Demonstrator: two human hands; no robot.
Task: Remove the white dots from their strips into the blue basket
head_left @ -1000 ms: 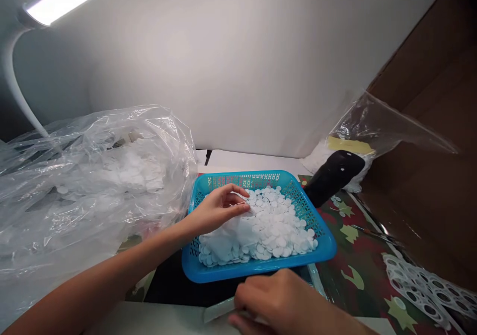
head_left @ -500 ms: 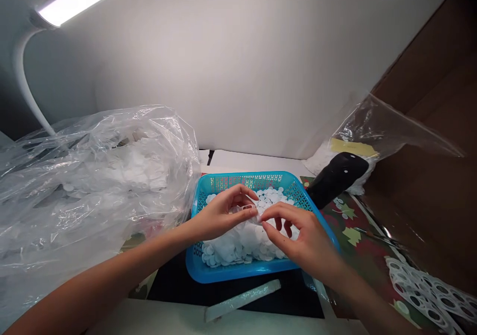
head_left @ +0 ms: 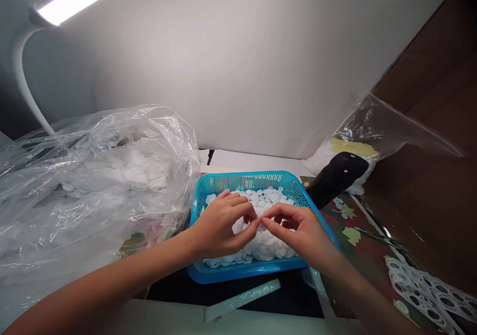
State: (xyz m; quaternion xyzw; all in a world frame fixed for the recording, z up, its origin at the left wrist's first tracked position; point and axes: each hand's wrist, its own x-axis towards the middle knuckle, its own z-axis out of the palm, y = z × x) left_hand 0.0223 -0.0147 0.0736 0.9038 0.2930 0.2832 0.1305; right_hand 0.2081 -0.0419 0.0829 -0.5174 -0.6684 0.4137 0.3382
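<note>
A blue plastic basket (head_left: 208,188) holds a heap of small white round discs (head_left: 266,198). Both my hands hover over the heap, fingertips meeting above its middle. My left hand (head_left: 221,225) has its fingers curled and pinched together. My right hand (head_left: 298,233) is pinched too, thumb against forefinger. Whatever is pinched between the fingertips is too small to make out, perhaps a white disc.
A big clear plastic bag (head_left: 93,176) of white material lies to the left. A white strip (head_left: 242,300) lies in front of the basket. A black object (head_left: 333,176) and another clear bag (head_left: 372,126) sit right. Punched-out white sheet (head_left: 428,288) lies lower right; a lamp (head_left: 74,2) is overhead.
My right hand left the white strip at the near edge and rose over the basket. Both hands have since closed in, fingertips meeting in a pinch above the discs.
</note>
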